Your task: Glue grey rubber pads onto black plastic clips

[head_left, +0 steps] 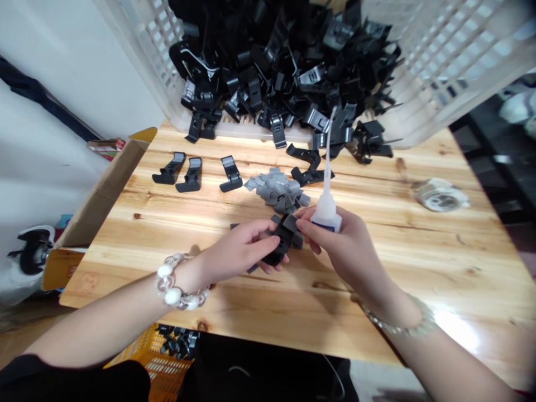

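My left hand (240, 248) is closed around a black plastic clip (281, 245) just above the wooden table (251, 312). My right hand (341, 243) grips a small white glue bottle (326, 209) with a long thin nozzle pointing up, and its fingertips press a grey pad (291, 223) onto the clip. A heap of grey pads (277, 188) lies just beyond the hands. Three finished-looking black clips (195, 172) sit in a row at the left of the table.
A tipped white plastic crate (439, 61) at the back spills many black clips (285, 67) onto the table. A roll of tape (439, 195) lies at the right. A cardboard box (100, 195) stands at the left edge, an orange basket (167, 352) below the table's front.
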### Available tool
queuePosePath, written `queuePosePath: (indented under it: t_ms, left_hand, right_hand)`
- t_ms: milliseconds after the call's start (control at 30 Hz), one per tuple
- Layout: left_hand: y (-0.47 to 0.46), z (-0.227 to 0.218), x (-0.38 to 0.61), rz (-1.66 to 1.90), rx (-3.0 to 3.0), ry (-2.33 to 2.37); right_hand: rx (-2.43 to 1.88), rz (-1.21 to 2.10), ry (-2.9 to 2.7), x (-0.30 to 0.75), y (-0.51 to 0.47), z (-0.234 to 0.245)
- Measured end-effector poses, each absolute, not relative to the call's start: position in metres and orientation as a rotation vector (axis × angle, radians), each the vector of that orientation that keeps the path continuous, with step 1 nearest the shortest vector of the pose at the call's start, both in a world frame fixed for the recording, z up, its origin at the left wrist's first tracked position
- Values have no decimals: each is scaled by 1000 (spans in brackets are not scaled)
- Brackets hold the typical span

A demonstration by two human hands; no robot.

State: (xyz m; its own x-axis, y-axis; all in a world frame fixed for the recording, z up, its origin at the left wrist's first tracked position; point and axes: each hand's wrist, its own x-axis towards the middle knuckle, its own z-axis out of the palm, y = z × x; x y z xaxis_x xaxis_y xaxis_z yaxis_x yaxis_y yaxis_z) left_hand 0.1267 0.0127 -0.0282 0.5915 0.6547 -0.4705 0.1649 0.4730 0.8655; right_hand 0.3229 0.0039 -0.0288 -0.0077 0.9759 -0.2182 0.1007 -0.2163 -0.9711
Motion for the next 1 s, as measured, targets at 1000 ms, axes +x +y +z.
queuePosePath:
  t_ms: [1000]
  left_hand:
    - [11, -28, 128, 371, 1060, 922]
  right_hand:
    - [-1542, 1105, -1406, 318, 1, -28]
